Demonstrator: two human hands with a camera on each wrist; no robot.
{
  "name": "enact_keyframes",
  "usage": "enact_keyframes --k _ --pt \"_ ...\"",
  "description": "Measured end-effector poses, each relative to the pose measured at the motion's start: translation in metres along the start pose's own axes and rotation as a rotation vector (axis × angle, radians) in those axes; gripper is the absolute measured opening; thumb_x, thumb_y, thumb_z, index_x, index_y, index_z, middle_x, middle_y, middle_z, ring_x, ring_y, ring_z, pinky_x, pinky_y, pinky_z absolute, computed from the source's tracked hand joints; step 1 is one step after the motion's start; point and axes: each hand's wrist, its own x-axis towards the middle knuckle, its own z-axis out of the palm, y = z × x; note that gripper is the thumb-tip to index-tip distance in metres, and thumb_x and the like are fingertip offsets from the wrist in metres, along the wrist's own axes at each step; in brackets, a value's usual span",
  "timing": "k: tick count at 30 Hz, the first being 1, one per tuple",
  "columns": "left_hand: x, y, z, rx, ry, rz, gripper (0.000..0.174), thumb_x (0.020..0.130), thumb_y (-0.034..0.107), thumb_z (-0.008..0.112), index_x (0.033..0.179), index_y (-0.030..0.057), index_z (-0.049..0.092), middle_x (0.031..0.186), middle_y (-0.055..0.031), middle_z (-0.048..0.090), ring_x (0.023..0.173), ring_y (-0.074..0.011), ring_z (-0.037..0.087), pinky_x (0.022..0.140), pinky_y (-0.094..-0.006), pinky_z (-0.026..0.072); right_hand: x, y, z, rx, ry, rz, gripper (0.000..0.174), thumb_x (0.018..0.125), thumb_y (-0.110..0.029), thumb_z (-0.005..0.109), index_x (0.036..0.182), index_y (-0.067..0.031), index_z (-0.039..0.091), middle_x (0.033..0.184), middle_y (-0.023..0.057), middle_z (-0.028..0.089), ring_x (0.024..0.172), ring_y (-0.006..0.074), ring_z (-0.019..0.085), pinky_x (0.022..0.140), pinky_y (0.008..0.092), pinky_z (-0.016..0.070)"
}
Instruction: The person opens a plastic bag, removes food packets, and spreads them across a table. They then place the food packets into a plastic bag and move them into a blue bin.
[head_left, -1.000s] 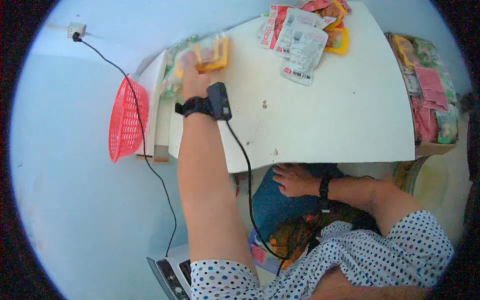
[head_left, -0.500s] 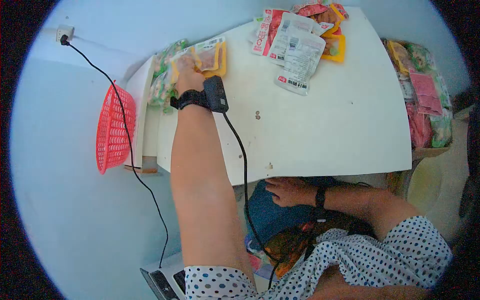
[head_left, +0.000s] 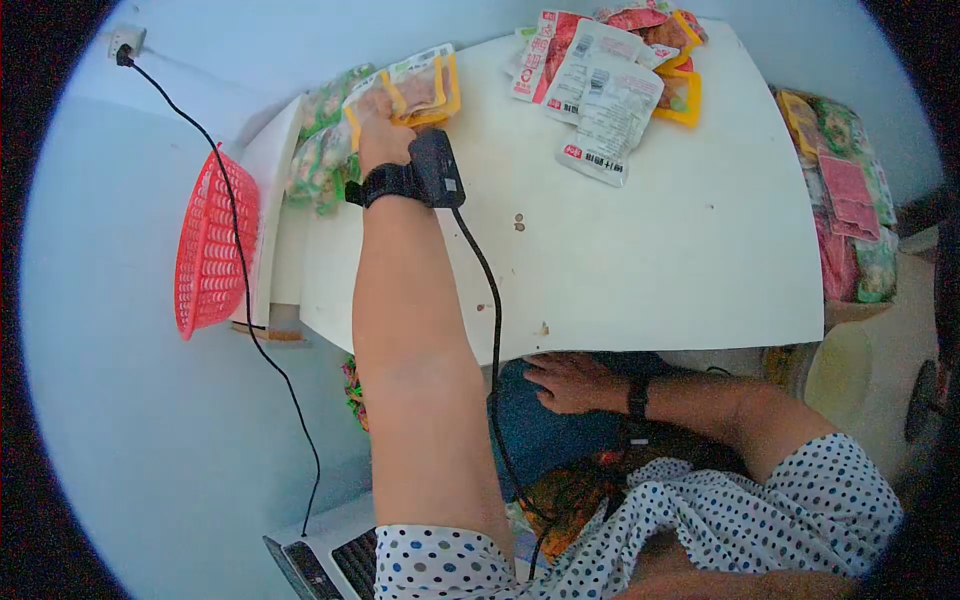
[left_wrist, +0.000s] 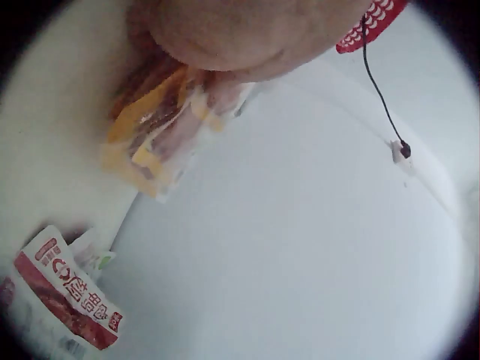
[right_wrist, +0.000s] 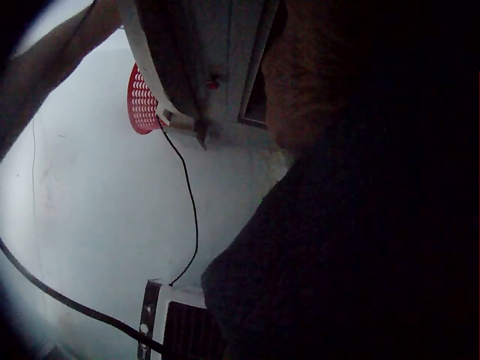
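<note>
Yellow-edged snack packet (head_left: 425, 90): at the far left corner of the white table (head_left: 680, 230), its near end caught in the left hand; the left wrist view shows it (left_wrist: 154, 142) bent under the palm.
Left hand (head_left: 378, 135): arm stretched out across the table, fingers clasped on the packet's end; a black wrist camera (head_left: 437, 170) is strapped just behind it.
Green packets (head_left: 320, 150): heaped just beside that hand, at the table's left edge.
Red basket (head_left: 210, 245): tipped on its side against the wall, beyond the table's left end.
Pile of packets (head_left: 610, 90): white, red and yellow ones, at the table's far edge, well apart from the held packet.
Box of packets (head_left: 850, 200): off the table's right end.
Right hand (head_left: 570, 382): below the table's near edge, fingers loose and spread, lying on blue cloth (head_left: 530, 430) in the lap, holding nothing.
Black cable (head_left: 250, 330): runs from a wall socket (head_left: 125, 42) down past the basket towards a laptop (head_left: 330, 560).
</note>
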Motion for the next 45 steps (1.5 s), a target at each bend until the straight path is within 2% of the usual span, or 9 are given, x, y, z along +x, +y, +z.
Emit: enact_keyframes --k 7,12,14,19,28,33,37,40,45 --pt "0.036 -0.022 0.008 -0.097 0.262 0.052 0.035 0.088 0.013 0.061 0.119 0.0025 0.048 0.116 -0.0141 0.054 0.098 -0.0303 0.059 0.083 -0.0486 0.0507 -0.006 0.002 0.002 -0.014 0.002 0.000 0.040 0.084 -0.027 0.055 0.117 -0.0042 0.058 0.133 0.0172 0.047 0.124 0.0320 0.044 0.102 0.0473 0.0384" --pt "0.039 -0.053 -0.008 -0.114 0.221 0.041 0.035 0.092 0.021 0.059 0.117 0.0003 0.048 0.113 -0.0137 0.054 0.104 -0.0252 0.057 0.084 -0.0463 0.0518 0.002 0.002 -0.001 0.004 -0.084 0.028 0.040 0.084 -0.027 0.055 0.115 -0.0035 0.058 0.134 0.0174 0.046 0.127 0.0318 0.041 0.105 0.0491 0.0339" --pt "0.006 -0.032 0.008 -0.372 0.129 -0.110 0.035 0.094 0.024 0.056 0.119 0.0014 0.048 0.114 -0.0131 0.054 0.107 -0.0237 0.055 0.086 -0.0448 0.0515 0.003 0.008 0.006 0.031 -0.029 -0.007 0.039 0.083 -0.027 0.054 0.114 -0.0035 0.058 0.135 0.0174 0.046 0.128 0.0321 0.039 0.106 0.0496 0.0324" --pt "-0.083 -0.006 -0.006 -0.165 -0.123 0.098 0.039 0.097 0.021 0.049 0.134 0.0084 0.041 0.130 -0.0116 0.049 0.120 -0.0275 0.048 0.098 -0.0459 0.0435 0.006 0.007 -0.008 -0.051 -0.091 -0.033 0.042 0.085 -0.029 0.055 0.119 -0.0054 0.057 0.139 0.0167 0.043 0.132 0.0344 0.035 0.107 0.0500 0.0320" --pt "-0.368 0.010 -0.122 -0.250 0.291 0.136 0.048 0.095 0.018 0.052 0.139 0.0075 0.036 0.139 -0.0071 0.045 0.124 -0.0249 0.047 0.101 -0.0441 0.0421 0.026 0.037 0.001 -0.146 -0.065 0.058 0.042 0.083 -0.027 0.057 0.120 -0.0075 0.058 0.137 0.0171 0.045 0.130 0.0363 0.037 0.108 0.0465 0.0318" --pt "-0.571 -0.078 -0.254 -0.159 0.720 0.255 0.050 0.093 0.016 0.057 0.138 0.0058 0.037 0.135 -0.0066 0.048 0.118 -0.0214 0.051 0.097 -0.0402 0.0450 0.037 0.051 0.004 -0.274 -0.008 -0.040 0.041 0.081 -0.023 0.061 0.120 -0.0099 0.058 0.136 0.0163 0.046 0.129 0.0335 0.040 0.107 0.0442 0.0327" --pt "-0.690 -0.181 -0.298 -0.145 1.105 0.255 0.046 0.094 0.012 0.055 0.137 0.0060 0.039 0.132 -0.0051 0.049 0.113 -0.0213 0.053 0.088 -0.0378 0.0490 0.038 0.071 -0.002 -0.398 0.025 -0.079 0.040 0.083 -0.020 0.061 0.121 -0.0098 0.057 0.137 0.0139 0.046 0.129 0.0319 0.039 0.108 0.0415 0.0319" --pt "-0.737 -0.229 -0.269 -0.109 1.188 0.165 0.044 0.093 0.012 0.056 0.135 0.0071 0.042 0.128 -0.0043 0.051 0.112 -0.0213 0.053 0.089 -0.0403 0.0478 0.034 0.088 -0.009 -0.472 0.024 -0.071 0.039 0.084 -0.020 0.060 0.121 -0.0096 0.056 0.136 0.0141 0.046 0.129 0.0325 0.040 0.108 0.0409 0.0322" --pt "-0.772 -0.358 -0.251 -0.512 1.189 0.165 0.040 0.092 0.017 0.058 0.130 0.0101 0.046 0.120 -0.0033 0.055 0.106 -0.0206 0.055 0.086 -0.0389 0.0483 0.014 0.137 -0.027 -0.481 0.000 -0.092 0.040 0.085 -0.022 0.060 0.123 -0.0102 0.054 0.138 0.0151 0.044 0.129 0.0342 0.038 0.109 0.0427 0.0298"
